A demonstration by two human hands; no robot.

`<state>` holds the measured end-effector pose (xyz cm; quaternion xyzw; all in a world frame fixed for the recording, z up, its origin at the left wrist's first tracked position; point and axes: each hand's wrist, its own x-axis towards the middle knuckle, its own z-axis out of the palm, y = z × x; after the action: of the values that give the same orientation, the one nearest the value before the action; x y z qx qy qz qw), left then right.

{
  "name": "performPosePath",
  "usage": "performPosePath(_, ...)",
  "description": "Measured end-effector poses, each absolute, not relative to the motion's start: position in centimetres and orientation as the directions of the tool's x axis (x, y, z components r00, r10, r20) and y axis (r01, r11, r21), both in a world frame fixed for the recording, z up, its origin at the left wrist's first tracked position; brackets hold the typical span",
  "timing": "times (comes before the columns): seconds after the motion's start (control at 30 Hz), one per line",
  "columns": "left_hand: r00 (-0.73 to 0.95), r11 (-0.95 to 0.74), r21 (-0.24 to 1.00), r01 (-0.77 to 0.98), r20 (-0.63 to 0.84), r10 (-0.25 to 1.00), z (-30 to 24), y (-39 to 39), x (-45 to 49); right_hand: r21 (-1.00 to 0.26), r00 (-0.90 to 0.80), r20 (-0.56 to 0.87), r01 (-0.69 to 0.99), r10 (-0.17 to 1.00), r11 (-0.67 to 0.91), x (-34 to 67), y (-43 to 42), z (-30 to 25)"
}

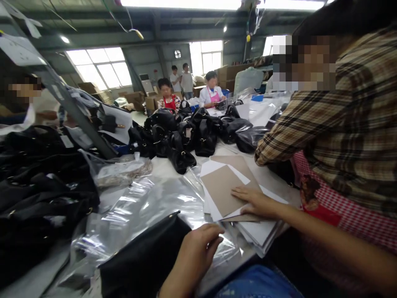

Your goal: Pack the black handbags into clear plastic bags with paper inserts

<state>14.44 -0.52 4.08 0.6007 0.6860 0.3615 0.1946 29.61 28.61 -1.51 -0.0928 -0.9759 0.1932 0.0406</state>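
Observation:
My right hand (256,202) lies on a stack of grey-brown cardboard (221,188) and white paper sheets (259,231), its fingers stretched out over the top piece. In front of me, my left hand (198,250) is held with its fingers loosely bent and nothing visible in them. Just left of it is a black leather-look bag (145,256), which its wrist and thumb side partly cover; I cannot tell whether they touch. Clear plastic bags (155,198) are spread flat beneath and beyond that bag.
A heap of black handbags (186,132) fills the table's far middle. More black bags (40,198) are piled at left beside a slanted metal post (83,111). Close at right stands a co-worker in a plaid shirt (350,120). Other people work farther back.

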Motion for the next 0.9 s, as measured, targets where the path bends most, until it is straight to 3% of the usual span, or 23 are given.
performPosePath(0.13, -0.37, 0.02, 0.66, 0.751, 0.395, 0.841, 7.1, -6.7, 12.6, -0.388, -0.981, 0.087, 0.126, 0.172, 0.913, 29.1, 29.9, -4.2)
performPosePath(0.27, -0.61, 0.372, 0.497, 0.784, 0.508, 0.608, 9.3, -13.0, 9.8, -0.368, -0.975, 0.187, 0.047, 0.123, 0.929, 29.2, 30.5, -6.3)
performPosePath(0.37, -0.669, 0.529, 0.411, 0.743, 0.478, 0.569, 8.9, -16.3, 8.2, -0.314, -0.957, 0.269, 0.018, 0.107, 0.949, 28.9, 31.5, -6.6)
performPosePath(0.53, -0.723, 0.648, 0.322, 0.69, 0.315, 0.614, 4.6, -17.9, 6.7, -0.176, -0.805, 0.486, 0.29, 0.34, 0.941, 27.5, 30.6, -0.6)
performPosePath(0.6, -0.748, 0.648, 0.374, 0.664, 0.304, 0.59, 2.9, -17.5, 6.4, -0.197, -0.724, 0.579, 0.322, 0.375, 0.926, 26.8, 28.3, 4.1)
performPosePath(0.73, -0.808, 0.491, 0.66, 0.569, 0.341, 0.48, 1.9, -16.9, 6.2, -0.343, -0.68, 0.675, 0.051, 0.285, 0.938, 25.1, 22.8, 12.9)
performPosePath(0.8, -0.87, 0.406, 0.784, 0.469, 0.332, 0.364, 2.6, -17.1, 6.3, -0.446, -0.771, 0.605, -0.123, 0.198, 0.886, 23.5, 20.7, 15.2)
performPosePath(0.9, -0.927, 0.216, 0.917, 0.336, 0.281, 0.25, 4.8, -17.9, 7.2, -0.552, -0.93, 0.364, -0.265, -0.057, 0.79, 19.9, 18.0, 15.9)
